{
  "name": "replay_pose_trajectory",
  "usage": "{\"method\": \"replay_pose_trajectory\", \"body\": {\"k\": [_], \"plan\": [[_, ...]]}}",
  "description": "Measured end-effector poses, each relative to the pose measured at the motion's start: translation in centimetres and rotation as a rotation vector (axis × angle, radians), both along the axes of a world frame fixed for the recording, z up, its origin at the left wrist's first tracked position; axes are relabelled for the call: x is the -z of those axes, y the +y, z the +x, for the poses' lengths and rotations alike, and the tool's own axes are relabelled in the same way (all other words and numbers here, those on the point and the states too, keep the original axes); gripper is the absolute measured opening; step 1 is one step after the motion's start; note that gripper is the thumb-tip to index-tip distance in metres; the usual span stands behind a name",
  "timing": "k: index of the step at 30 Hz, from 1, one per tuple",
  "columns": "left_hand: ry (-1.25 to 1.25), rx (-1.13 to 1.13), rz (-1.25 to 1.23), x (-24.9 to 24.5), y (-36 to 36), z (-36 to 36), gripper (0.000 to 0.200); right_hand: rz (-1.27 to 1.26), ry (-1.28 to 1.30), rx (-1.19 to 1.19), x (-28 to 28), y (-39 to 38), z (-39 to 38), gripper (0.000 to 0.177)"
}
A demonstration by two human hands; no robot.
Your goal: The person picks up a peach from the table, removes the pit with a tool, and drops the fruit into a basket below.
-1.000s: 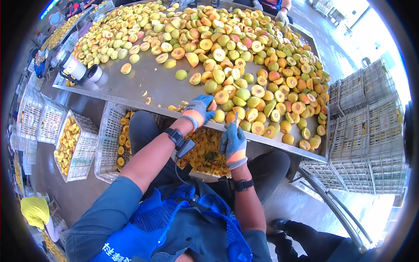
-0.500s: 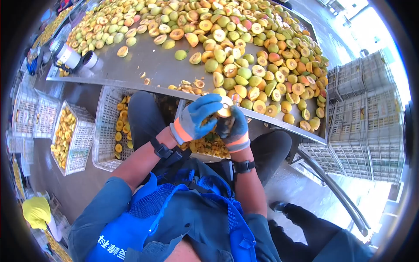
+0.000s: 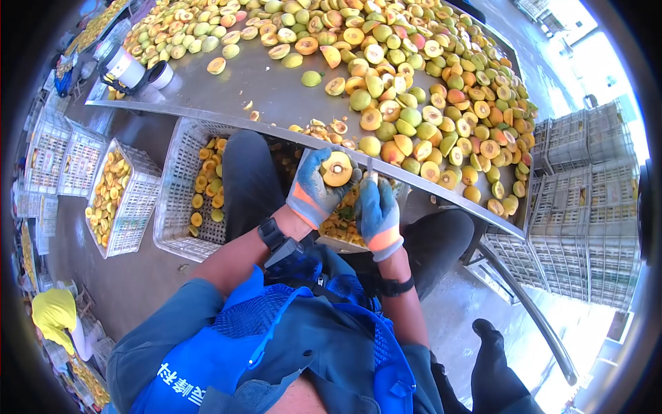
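Observation:
My left hand [image 3: 316, 186], in a blue and grey glove with an orange band, is closed around a halved peach [image 3: 337, 168]. Its cut yellow face with a brown centre points up. Just to the right, my gloved right hand [image 3: 378, 212] is closed on a slim tool [image 3: 371, 170], of which only a short pale tip shows above the fingers; I cannot tell its kind. Both hands are over my lap, by the near edge of a metal table [image 3: 289, 103]. Below them, a crate holds yellow fruit pieces [image 3: 341, 231].
Many fruit halves [image 3: 420, 114] are heaped across the table's back and right. A white crate [image 3: 169, 207] of halves stands by my left knee, another crate [image 3: 127, 214] beyond it. Stacked crates [image 3: 579, 207] rise at right. A person in a yellow top [image 3: 55, 317] is at far left.
My hands have come apart; the right hand with the tool has dropped back from the peach half. The left hand has turned the cut face up. The view has shifted slightly.

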State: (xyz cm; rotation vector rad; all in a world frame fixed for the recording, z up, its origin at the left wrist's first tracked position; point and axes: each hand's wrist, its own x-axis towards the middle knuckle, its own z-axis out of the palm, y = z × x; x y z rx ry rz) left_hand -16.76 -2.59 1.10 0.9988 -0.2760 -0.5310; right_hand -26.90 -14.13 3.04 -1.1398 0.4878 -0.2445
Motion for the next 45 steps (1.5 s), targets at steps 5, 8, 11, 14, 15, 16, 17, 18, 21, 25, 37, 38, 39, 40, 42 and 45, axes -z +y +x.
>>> {"method": "replay_pose_trajectory", "body": {"k": [5, 8, 11, 14, 15, 16, 17, 18, 21, 25, 37, 38, 39, 40, 42, 45], "plan": [[0.34, -0.074, -0.218, -1.9, -0.1, 0.5, 0.04, -0.555, 0.179, -0.127, -2.2, 1.9, -0.2, 0.031], [0.379, -0.109, -0.301, -3.0, -0.2, 0.0, 0.036, -0.677, 0.207, -0.156, -2.3, 2.2, 0.3, 0.034], [0.397, -0.051, -0.404, -3.7, 0.4, -0.2, 0.025, -0.733, 0.23, -0.158, -3.2, 2.7, 0.3, 0.036], [0.291, -0.052, -0.282, -2.5, 0.3, -0.2, 0.024, -0.721, 0.254, -0.146, -2.9, 3.1, 0.2, 0.026], [0.249, -0.089, -0.19, -2.7, 0.0, -0.3, 0.024, -0.727, 0.257, -0.149, -3.0, 3.2, 0.2, 0.026], [0.389, -0.058, -0.298, -2.9, 0.2, -0.2, 0.023, -0.751, 0.262, -0.139, -3.2, 3.3, 0.2, 0.027], [0.528, -0.025, -0.404, -3.1, 0.4, -0.1, 0.023, -0.734, 0.245, -0.131, -3.0, 3.4, 0.2, 0.03], [0.469, -0.057, -0.334, -3.4, 0.2, -0.3, 0.023, -0.716, 0.228, -0.122, -2.7, 3.5, 0.1, 0.033], [0.356, -0.112, -0.211, -3.8, -0.3, -0.9, 0.026, -0.71, 0.251, -0.131, -2.9, 3.4, 0.3, 0.037], [0.394, -0.074, -0.251, -3.3, -0.3, -1.0, 0.025, -0.742, 0.286, -0.125, -2.8, 3.7, 0.3, 0.04], [0.239, -0.082, -0.168, -3.5, -0.9, -1.7, 0.027, 0.06, 0.14, -0.151, -3.0, 3.0, 0.1, 0.028], [0.258, -0.094, -0.183, -3.7, -1.0, -1.8, 0.027, 0.183, 0.137, -0.209, -4.4, 2.2, -0.3, 0.025], [0.255, -0.081, -0.189, -3.8, -1.0, -1.7, 0.027, 0.306, 0.134, -0.262, -5.1, 1.7, -0.4, 0.023], [0.254, -0.064, -0.195, -3.8, -0.9, -1.7, 0.027, 0.217, 0.161, -0.217, -4.9, 2.2, -0.2, 0.023], [0.309, -0.059, -0.18, -3.9, -0.8, -2.0, 0.027, 0.179, 0.144, -0.165, -4.5, 2.7, 0.1, 0.024], [0.239, -0.064, -0.138, -3.4, -1.0, -1.7, 0.026, 0.149, 0.163, -0.167, -4.1, 2.5, 0.1, 0.025]]}}
